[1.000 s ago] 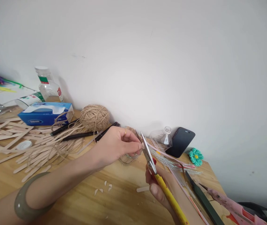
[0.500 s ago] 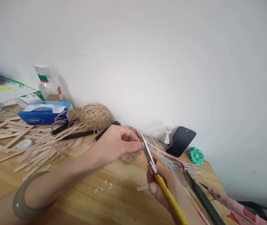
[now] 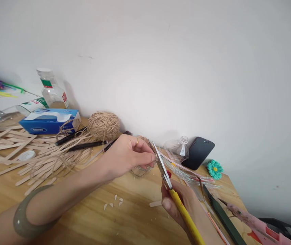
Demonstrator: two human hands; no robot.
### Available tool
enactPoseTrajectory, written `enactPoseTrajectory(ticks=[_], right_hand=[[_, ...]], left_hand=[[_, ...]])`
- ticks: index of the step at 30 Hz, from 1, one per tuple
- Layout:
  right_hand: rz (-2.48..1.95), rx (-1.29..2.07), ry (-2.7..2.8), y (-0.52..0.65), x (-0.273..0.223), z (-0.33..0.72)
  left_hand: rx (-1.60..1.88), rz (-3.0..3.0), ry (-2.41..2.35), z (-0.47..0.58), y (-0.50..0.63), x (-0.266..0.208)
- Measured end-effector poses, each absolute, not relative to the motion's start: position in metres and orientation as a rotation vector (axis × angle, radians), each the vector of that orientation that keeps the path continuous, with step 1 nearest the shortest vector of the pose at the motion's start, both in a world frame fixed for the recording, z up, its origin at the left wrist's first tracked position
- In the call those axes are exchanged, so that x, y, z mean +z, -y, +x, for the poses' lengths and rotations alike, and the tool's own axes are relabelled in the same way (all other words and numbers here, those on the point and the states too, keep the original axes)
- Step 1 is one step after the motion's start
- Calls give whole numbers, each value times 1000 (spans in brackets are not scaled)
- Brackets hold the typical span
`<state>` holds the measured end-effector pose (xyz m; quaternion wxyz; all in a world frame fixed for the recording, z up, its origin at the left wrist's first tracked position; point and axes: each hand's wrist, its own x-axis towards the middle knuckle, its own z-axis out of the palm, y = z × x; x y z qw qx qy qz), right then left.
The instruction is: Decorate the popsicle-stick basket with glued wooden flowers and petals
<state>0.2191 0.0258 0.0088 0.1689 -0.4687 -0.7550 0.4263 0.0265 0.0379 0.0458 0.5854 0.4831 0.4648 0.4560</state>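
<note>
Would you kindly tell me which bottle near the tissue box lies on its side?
The green-capped bottle lies down; the white-capped bottle stands upright.

Head view, forward-down over hands (image 3: 127, 154) (image 3: 188, 195) (seemingly close).

Craft workspace, home or studio unclear: wooden table (image 3: 89, 221) against plain white wall (image 3: 145, 68), littered with wooden craft sticks (image 3: 20, 148), ball of jute twine (image 3: 103, 126), black pens (image 3: 87, 145), pink glue gun (image 3: 252, 221), yellow-handled scissors (image 3: 179, 203). Tissue box (image 3: 45, 126) and smartphone (image 3: 198, 153) among supplies look casual, more domestic than industrial.
</note>
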Motion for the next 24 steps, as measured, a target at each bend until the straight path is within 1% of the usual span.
enactPoseTrajectory(ticks=[10,24], right_hand=[[-1361,1241,2070,-21,16,215],[-1367,1165,2107,-21,10,219]], left_hand=[[1059,1140,-1076,25,-37,42],[1063,1141,-1041,23,-38,41]])
